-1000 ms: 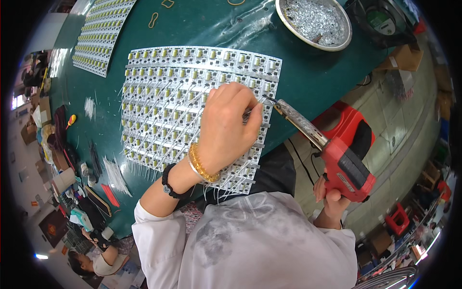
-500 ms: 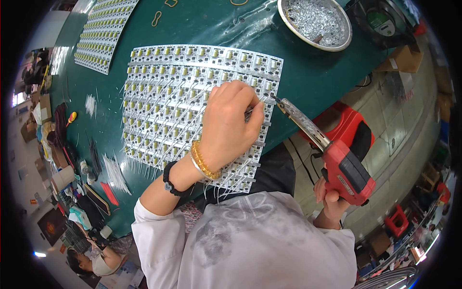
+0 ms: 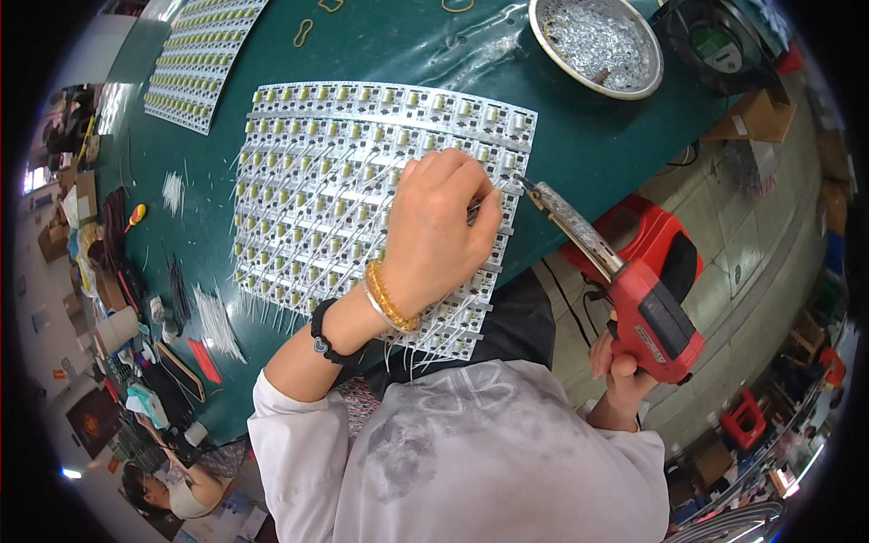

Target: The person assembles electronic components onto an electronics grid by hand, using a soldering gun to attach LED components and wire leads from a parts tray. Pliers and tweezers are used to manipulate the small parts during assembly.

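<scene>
My left hand (image 3: 441,222) is closed in a pinch over the right part of a white circuit board panel (image 3: 272,115). Whatever sits between its fingertips is hidden under the hand. Rows of small yellow-green components cover the panel, and thin white wires (image 3: 312,208) slant across many of them. My right hand (image 3: 623,385) grips a red and black soldering gun (image 3: 654,321) by its handle, off the table's edge. The gun's metal barrel points up and left, its dark tip at the panel's right edge, close to my left fingertips.
A metal bowl of silvery scraps (image 3: 602,50) and a black fan (image 3: 715,45) stand at the far right. Another panel (image 3: 204,63) lies far left. White wire bundles (image 3: 217,326), red pieces (image 3: 205,360) and a screwdriver (image 3: 136,215) lie left. A person (image 3: 186,489) sits at lower left.
The whole view has shifted slightly. The soldering gun's tip sits marginally higher along the panel's edge; both hands keep nearly the same pose.
</scene>
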Action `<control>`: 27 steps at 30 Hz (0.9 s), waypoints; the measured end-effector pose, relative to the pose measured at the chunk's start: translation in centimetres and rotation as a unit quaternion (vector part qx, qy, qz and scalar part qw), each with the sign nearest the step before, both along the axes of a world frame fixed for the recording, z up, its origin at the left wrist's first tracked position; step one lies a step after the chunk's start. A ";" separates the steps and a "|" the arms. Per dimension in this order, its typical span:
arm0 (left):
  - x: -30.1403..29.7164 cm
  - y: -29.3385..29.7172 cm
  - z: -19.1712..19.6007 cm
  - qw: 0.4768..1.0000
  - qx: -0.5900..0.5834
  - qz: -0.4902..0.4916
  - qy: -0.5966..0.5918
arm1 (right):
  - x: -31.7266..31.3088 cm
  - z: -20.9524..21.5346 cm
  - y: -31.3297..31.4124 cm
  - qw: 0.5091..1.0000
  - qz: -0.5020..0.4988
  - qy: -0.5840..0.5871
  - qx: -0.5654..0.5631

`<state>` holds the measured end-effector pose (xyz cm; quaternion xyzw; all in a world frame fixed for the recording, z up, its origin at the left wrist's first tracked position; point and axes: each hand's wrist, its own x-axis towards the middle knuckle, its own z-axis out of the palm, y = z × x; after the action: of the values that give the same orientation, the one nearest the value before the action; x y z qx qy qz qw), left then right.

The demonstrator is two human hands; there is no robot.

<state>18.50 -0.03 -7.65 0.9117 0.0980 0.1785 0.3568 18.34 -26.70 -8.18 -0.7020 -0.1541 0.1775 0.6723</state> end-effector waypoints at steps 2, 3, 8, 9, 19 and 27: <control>0.0 0.0 0.1 1.000 -0.003 0.000 -0.005 | 0.1 -0.6 -0.8 0.999 0.009 -0.039 -0.024; -0.1 0.0 0.1 1.000 -0.002 0.000 -0.005 | 0.1 -0.3 -0.7 0.999 0.010 -0.040 -0.024; 0.1 0.0 -0.1 1.000 -0.004 0.000 -0.013 | 0.3 1.1 1.0 0.999 -0.002 0.021 0.048; 0.1 0.0 -0.1 1.000 -0.004 0.000 -0.008 | 0.3 1.0 1.0 0.999 0.001 0.019 0.050; -1.5 -0.2 3.6 0.991 0.083 0.044 -0.100 | 0.9 0.6 1.0 0.991 -0.027 0.024 0.132; -5.4 -5.8 15.2 0.689 -0.691 -0.211 -0.048 | 2.8 -0.4 10.9 0.945 0.139 0.146 0.258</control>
<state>13.08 -5.87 7.50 0.3940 -0.0183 0.0234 0.9186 21.12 -15.78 -8.63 -0.4426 -0.1913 0.3237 0.8141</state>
